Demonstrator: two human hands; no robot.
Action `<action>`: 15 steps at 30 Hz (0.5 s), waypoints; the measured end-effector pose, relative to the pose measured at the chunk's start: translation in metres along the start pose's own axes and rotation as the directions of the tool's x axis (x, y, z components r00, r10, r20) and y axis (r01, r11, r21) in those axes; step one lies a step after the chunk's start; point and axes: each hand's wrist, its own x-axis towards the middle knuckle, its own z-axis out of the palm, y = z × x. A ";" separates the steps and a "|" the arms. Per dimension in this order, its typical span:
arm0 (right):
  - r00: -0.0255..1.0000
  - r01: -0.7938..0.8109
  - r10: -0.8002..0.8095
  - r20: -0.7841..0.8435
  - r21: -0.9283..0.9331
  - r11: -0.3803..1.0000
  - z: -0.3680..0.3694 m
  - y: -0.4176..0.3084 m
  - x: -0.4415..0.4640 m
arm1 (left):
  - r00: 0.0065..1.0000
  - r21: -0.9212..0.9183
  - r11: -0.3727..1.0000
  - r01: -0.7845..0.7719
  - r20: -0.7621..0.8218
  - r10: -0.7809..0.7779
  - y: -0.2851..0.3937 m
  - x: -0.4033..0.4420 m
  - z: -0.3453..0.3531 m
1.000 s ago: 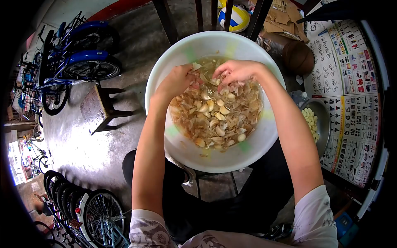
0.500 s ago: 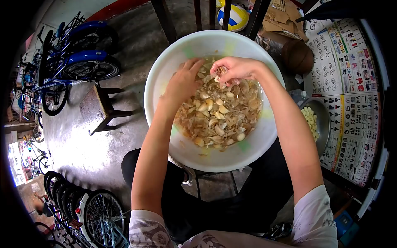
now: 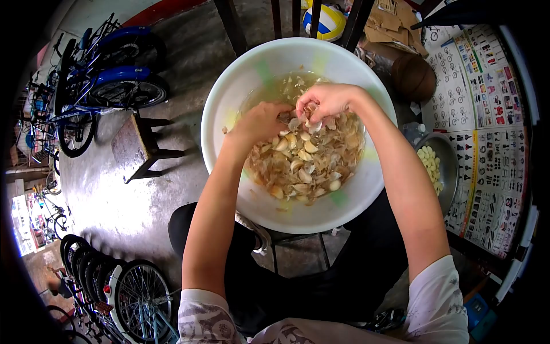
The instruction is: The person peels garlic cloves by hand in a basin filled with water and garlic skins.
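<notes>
A large white basin (image 3: 298, 223) holds water with garlic cloves (image 3: 303, 150) and a thick layer of loose papery skins (image 3: 338, 155). Over the left part of the skins is my left hand (image 3: 263, 119), its fingers curled toward the middle; what they hold, if anything, is hidden. My right hand (image 3: 327, 103) is closed round some garlic skins just above the water, close to the left fingertips. Between and below both hands, several cloves lie among the skins.
A metal bowl (image 3: 450, 166) of pale peeled cloves (image 3: 428, 163) stands right of the basin. A wooden stool (image 3: 134, 146) and bicycles (image 3: 123, 86) are at the left. Behind are dark bars (image 3: 276, 20), a ball (image 3: 325, 23) and a brown ball (image 3: 413, 78).
My left hand first reached up and flattened over the basin's upper left, then came down and curled near the right hand. My right hand stays closed on skins. Skins have shifted away from the top.
</notes>
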 end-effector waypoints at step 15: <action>0.974 0.056 -0.119 -0.195 -0.301 0.952 -0.008 0.006 0.009 | 0.923 0.184 0.982 -0.043 -0.368 0.109 -0.030 0.002 0.028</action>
